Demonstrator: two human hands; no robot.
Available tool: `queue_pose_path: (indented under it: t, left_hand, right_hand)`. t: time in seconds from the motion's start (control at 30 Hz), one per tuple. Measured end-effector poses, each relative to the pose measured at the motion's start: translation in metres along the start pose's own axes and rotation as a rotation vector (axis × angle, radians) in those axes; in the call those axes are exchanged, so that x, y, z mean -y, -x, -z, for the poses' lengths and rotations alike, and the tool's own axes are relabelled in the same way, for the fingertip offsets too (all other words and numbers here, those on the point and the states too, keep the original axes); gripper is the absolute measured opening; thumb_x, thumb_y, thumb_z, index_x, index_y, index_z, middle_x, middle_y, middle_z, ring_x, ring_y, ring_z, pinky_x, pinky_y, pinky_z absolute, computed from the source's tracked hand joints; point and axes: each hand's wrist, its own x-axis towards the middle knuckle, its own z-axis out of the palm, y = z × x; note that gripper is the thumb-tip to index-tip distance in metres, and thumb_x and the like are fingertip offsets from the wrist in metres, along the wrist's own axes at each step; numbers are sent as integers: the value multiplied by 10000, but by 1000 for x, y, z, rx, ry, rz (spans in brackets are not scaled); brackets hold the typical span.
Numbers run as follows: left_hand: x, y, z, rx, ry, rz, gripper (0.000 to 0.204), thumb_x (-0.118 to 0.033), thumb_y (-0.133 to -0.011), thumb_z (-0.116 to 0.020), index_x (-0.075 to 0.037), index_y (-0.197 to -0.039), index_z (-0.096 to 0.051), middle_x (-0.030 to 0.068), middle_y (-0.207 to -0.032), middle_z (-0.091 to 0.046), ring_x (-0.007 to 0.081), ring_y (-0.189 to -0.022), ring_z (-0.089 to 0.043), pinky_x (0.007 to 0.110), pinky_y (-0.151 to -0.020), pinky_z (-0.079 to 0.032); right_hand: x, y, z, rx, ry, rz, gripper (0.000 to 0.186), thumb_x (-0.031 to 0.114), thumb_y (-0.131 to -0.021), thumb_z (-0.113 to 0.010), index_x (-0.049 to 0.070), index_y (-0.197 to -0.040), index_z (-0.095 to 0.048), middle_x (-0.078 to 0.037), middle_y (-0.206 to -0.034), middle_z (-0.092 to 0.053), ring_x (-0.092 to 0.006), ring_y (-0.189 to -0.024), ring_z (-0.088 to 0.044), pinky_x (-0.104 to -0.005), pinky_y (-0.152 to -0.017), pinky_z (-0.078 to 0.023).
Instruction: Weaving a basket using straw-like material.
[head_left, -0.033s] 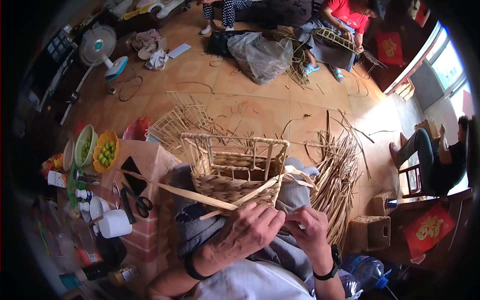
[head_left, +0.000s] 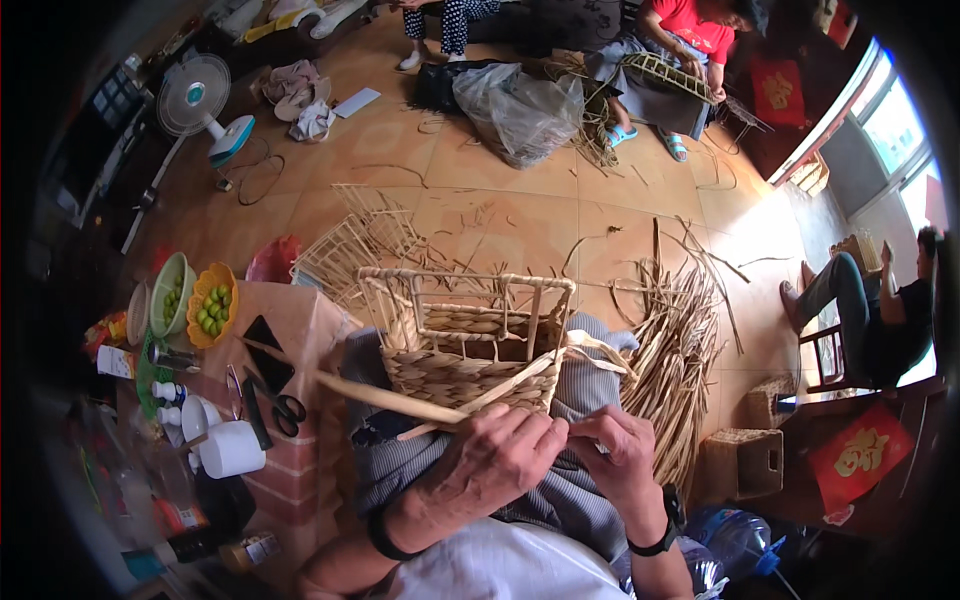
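On my lap rests a basket (head_left: 450, 375) with thick braided tan weave below and bare wrapped bars along its top. My left hand (head_left: 500, 455) is closed at its near lower edge, pinching a flat dried-straw strip (head_left: 385, 397) whose loose end sticks out to the left. Close beside it, my right hand (head_left: 615, 448) is closed too, thumb and fingertips pressed together near the left fingertips. What sits between the right fingertips is too small to make out. Another pale strip (head_left: 590, 345) loops at the basket's right corner.
Left stands a low table (head_left: 300, 300) with scissors (head_left: 288, 410), a phone (head_left: 268, 345), a white cup (head_left: 230, 450) and a yellow fruit bowl (head_left: 213, 305). A straw pile (head_left: 680, 360) lies right of my knees. Woven baskets (head_left: 745, 462) stand farther right. Several people sit around the room.
The straw strip's loose left end now reaches less far left and looks wider. Both hands and the basket stay almost in place.
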Motion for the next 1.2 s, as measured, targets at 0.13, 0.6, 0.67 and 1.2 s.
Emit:
queue_pose_path:
  t: [0.13,0.6,0.67,1.2]
  left_hand:
    - [5,-6,10,-60,117,203,131,-92,-879,-779,-59,-979,-702,76,-804,-660,257,-693,-714,397,-593,-551]
    - [21,-41,22,-45,-120,529,114,-154,-953,-720,-91,-999,-637,147,-778,-723,368,-689,-716,474,-626,-547]
    - [23,-42,21,-39,-125,510,119,-156,-951,-720,-88,-999,-635,149,-780,-723,371,-687,-714,478,-629,-546]
    - [31,-41,9,4,-73,576,101,-125,-950,-692,-58,-1001,-638,207,-781,-697,412,-761,-707,511,-671,-540]
  right_hand:
    - [-11,-25,-2,4,-17,47,223,31,-771,-872,65,-907,-699,-63,-781,-642,-233,-661,-671,-350,-560,-518]
    - [-27,-88,9,229,105,11,254,72,-928,-692,80,-1181,-675,-141,-983,-639,-385,-865,-682,-461,-707,-553]
    - [-33,-90,8,229,60,22,273,62,-915,-698,80,-1185,-666,-147,-993,-644,-397,-880,-686,-468,-718,-560]
    - [-42,-106,15,353,152,225,183,78,-906,-709,52,-1075,-645,-131,-966,-627,-392,-792,-680,-482,-638,-545]
